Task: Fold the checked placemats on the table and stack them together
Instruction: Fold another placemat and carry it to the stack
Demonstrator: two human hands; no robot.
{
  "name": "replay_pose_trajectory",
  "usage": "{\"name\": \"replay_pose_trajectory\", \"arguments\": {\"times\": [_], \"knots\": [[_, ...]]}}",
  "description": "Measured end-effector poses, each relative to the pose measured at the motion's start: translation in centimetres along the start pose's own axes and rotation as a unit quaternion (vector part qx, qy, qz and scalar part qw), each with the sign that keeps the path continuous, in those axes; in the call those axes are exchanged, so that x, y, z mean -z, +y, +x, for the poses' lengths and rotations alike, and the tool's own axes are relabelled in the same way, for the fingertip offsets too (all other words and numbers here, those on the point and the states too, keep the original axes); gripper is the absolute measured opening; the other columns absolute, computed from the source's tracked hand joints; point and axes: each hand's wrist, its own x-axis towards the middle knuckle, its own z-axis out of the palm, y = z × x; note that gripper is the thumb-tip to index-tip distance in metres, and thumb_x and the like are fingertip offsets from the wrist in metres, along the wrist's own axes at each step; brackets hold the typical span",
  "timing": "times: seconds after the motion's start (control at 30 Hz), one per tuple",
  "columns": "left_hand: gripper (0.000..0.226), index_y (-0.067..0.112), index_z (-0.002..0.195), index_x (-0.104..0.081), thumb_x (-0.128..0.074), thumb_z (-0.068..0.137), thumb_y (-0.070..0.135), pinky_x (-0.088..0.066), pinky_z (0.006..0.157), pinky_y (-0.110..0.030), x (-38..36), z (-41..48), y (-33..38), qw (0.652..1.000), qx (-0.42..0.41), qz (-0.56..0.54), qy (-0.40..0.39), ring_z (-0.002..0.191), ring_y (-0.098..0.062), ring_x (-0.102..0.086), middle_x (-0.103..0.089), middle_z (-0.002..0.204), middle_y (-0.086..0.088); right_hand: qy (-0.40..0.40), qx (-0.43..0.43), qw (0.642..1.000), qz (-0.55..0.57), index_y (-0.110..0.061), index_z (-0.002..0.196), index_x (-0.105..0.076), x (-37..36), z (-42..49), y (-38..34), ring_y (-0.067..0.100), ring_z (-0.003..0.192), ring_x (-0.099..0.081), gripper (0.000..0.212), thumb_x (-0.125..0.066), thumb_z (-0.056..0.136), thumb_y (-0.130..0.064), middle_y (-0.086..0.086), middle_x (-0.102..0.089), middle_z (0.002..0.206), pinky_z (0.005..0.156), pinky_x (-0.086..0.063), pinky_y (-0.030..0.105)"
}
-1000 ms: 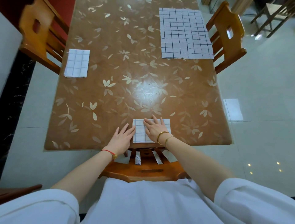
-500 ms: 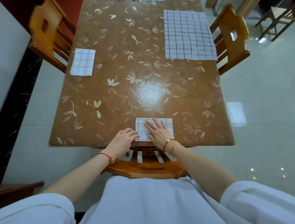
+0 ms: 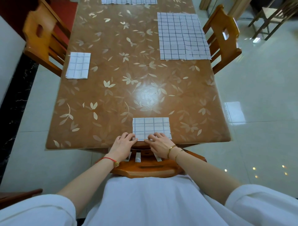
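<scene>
**Left hand (image 3: 123,142) and right hand (image 3: 159,143) drawn back to the near edge of the small folded white checked cloth placemat (image 3: 151,127)**

Half a second ago the right hand lay flat on top of this placemat and the left hand rested loosely beside it. Now both sit at its near edge with fingers curled. The left hand pinches the near left corner, and the right hand grips the edge towards the middle. The placemat lies flat at the table's near edge, straight in front of the person.

It rests on a glossy brown table with a pale leaf pattern (image 3: 112,80). A second folded checked placemat (image 3: 78,66) lies well apart at the table's left edge. A large unfolded checked placemat (image 3: 182,37) is spread flat at the far right, and the edge of another unfolded one (image 3: 129,1) shows at the far end.

A red string bracelet (image 3: 109,159) circles the left wrist, and two gold bangles (image 3: 173,150) circle the right. Orange-brown wooden chairs stand at the left (image 3: 45,37), at the right (image 3: 224,35) and just under the hands (image 3: 145,168).
</scene>
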Motion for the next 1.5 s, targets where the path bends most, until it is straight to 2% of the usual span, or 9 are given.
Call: {"name": "replay_pose_trajectory", "arguments": {"times": [0.33,0.43,0.5,0.6,0.73,0.83,1.03,1.33,1.5], "knots": [[0.06,0.03,0.15,-0.038,-0.053,0.097,0.007,-0.027,0.117,-0.041,0.2,0.3,0.2,1.0,0.011,-0.024,-0.015,0.143,-0.024,-0.022,-0.03,0.155,0.002,-0.021,-0.058,0.998,0.002,-0.024,0.116,-0.066,0.4,-5.5,6.1,0.018,0.115,-0.044,0.045,-0.026,0.099,-0.036,-0.003,-0.056,0.123,0.101,-0.035,0.036],[0.044,0.027,0.139,-0.054,-0.051,0.098,0.009,-0.039,0.111,-0.038,0.5,0.7,0.4,0.988,0.053,-0.143,0.006,0.135,-0.02,-0.034,-0.042,0.146,0.003,-0.02,-0.098,0.994,0.052,-0.021,0.109,-0.071,0.7,-5.9,6.6,0.018,0.117,-0.045,0.043,-0.031,0.098,-0.034,-0.003,-0.057,0.121,0.099,-0.037,0.035],[0.032,0.021,0.128,-0.061,-0.053,0.098,0.012,-0.049,0.101,-0.035,1.1,1.2,1.0,0.96,0.113,-0.25,0.052,0.127,-0.018,-0.044,-0.049,0.136,0.002,0.02,-0.172,0.977,0.128,-0.017,0.102,-0.07,0.8,-5.3,6.5,0.017,0.105,-0.05,0.038,-0.035,0.098,-0.032,-0.001,-0.058,0.114,0.091,-0.045,0.031],[0.03,0.013,0.126,-0.057,-0.059,0.096,0.014,-0.053,0.088,-0.032,2.3,2.4,1.8,0.892,0.243,-0.37,0.094,0.116,-0.021,-0.055,-0.053,0.128,-0.007,0.11,-0.346,0.888,0.283,-0.016,0.102,-0.062,1.2,-3.3,6.4,0.016,0.09,-0.056,0.02,-0.046,0.096,-0.027,0.0,-0.058,0.102,0.082,-0.053,0.032],[0.04,0.005,0.131,-0.054,-0.064,0.093,0.014,-0.049,0.097,-0.036,3.2,4.3,2.4,0.812,0.361,-0.455,0.056,0.12,-0.028,-0.056,-0.057,0.133,-0.015,0.155,-0.504,0.722,0.448,-0.015,0.108,-0.06,1.6,-0.2,7.1,0.018,0.09,-0.059,0.019,-0.057,0.091,-0.022,0.004,-0.066,0.106,0.083,-0.053,0.033],[0.038,0.002,0.132,-0.055,-0.061,0.094,0.01,-0.049,0.098,-0.035,3.7,5.2,2.7,0.796,0.387,-0.464,0.044,0.124,-0.029,-0.056,-0.058,0.134,-0.016,0.161,-0.52,0.68,0.492,-0.015,0.112,-0.059,1.6,1.5,7.8,0.018,0.091,-0.057,0.024,-0.06,0.089,-0.019,0.005,-0.065,0.113,0.081,-0.048,0.029],[0.032,0.002,0.126,-0.061,-0.061,0.095,0.009,-0.05,0.088,-0.029,4.0,5.8,2.7,0.771,0.408,-0.487,0.052,0.121,-0.027,-0.058,-0.061,0.131,-0.015,0.15,-0.505,0.701,0.48,-0.013,0.115,-0.059,2.1,3.6,8.6,0.021,0.107,-0.059,0.026,-0.059,0.089,-0.008,0.006,-0.063,0.117,0.085,-0.046,0.025],[0.026,0.004,0.114,-0.064,-0.07,0.088,0.009,-0.053,0.087,-0.031,3.1,6.4,2.0,0.757,0.424,-0.492,0.075,0.115,-0.026,-0.06,-0.064,0.123,-0.014,0.111,-0.507,0.749,0.411,-0.012,0.1,-0.06,0.9,4.5,9.7,0.018,0.088,-0.055,0.014,-0.063,0.087,-0.014,0.008,-0.063,0.109,0.074,-0.046,0.027],[0.023,0.005,0.109,-0.067,-0.072,0.087,0.009,-0.053,0.083,-0.029,2.6,6.6,2.0,0.755,0.425,-0.492,0.08,0.112,-0.025,-0.062,-0.066,0.119,-0.013,0.13,-0.465,0.779,0.4,-0.012,0.109,-0.059,1.1,4.7,9.9,0.017,0.091,-0.054,0.025,-0.062,0.085,-0.009,0.007,-0.062,0.11,0.076,-0.045,0.025]]}}
